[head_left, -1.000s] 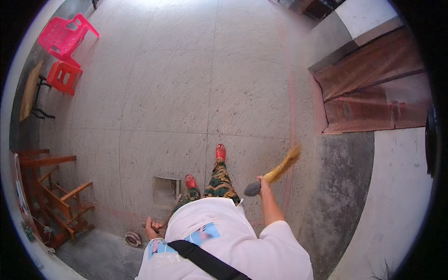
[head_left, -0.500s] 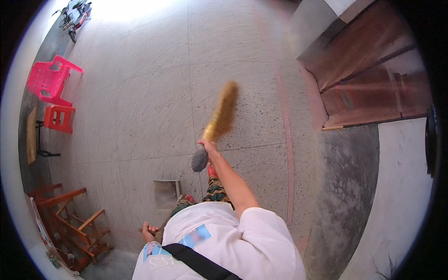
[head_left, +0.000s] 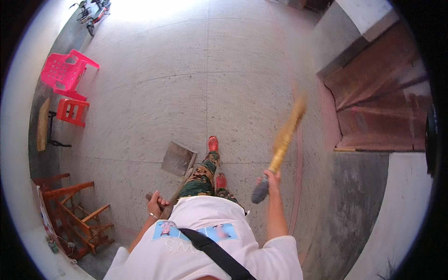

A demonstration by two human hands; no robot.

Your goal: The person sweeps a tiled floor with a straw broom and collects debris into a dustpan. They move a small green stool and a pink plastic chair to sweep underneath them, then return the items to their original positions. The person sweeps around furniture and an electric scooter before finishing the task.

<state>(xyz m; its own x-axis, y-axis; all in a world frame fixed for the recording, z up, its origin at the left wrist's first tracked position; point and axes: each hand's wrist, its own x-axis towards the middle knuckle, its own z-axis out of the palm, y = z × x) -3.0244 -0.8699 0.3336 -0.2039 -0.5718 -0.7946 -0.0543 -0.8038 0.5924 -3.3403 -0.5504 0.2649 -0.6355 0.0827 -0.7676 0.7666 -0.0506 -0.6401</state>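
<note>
View from above of a person standing on a grey concrete floor (head_left: 196, 84) scored into large slabs. The right hand (head_left: 269, 179) is clenched around the handle of a yellow straw broom (head_left: 285, 133), which slants up and away to the person's right — its bristle end blurred, raised over the floor near a faint reddish line. A dark grey end of the handle (head_left: 259, 191) projects below the fist. The left hand (head_left: 156, 205) grips the long wooden handle of a dustpan (head_left: 178, 159); the flat grey metal pan sits low over the floor just left of the person's legs, though whether it touches the floor cannot be told. Two red shoes (head_left: 213, 143) show beneath patterned green trousers, one foot ahead of the other. To the left, well apart from the hands — a pink plastic chair (head_left: 64, 72), a small red stool (head_left: 72, 112) and, nearer the lower edge, an orange wooden frame (head_left: 77, 219). A reddish-brown wooden door (head_left: 378, 107) stands at the right, beside a darker strip of floor
</note>
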